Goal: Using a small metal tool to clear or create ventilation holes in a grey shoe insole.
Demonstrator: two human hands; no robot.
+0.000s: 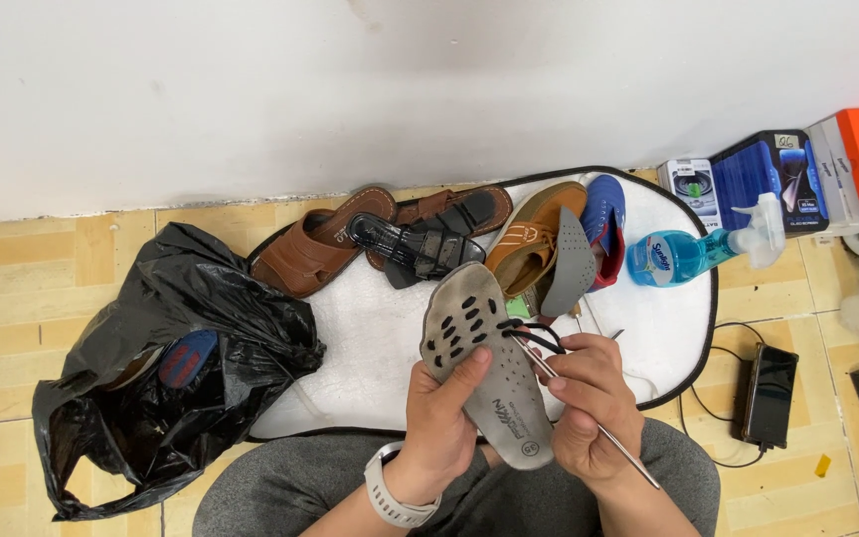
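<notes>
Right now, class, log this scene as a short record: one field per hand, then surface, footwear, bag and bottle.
Left hand: left hand grips a grey perforated insole.
Right hand: right hand holds a thin metal awl against a black lace.
Surface: white mat on tiled floor.
Footwear: brown sandals, black sandal, tan shoe.
Bag: black plastic bag, far left.
Bottle: blue spray bottle, lying down.

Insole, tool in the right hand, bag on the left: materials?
Insole: looks like grey foam or fibreboard, matte, scuffed, punched with oval holes. Tool: thin metal rod, likely steel, by its bright glint. Bag: thin black plastic film, glossy and crinkled.
</notes>
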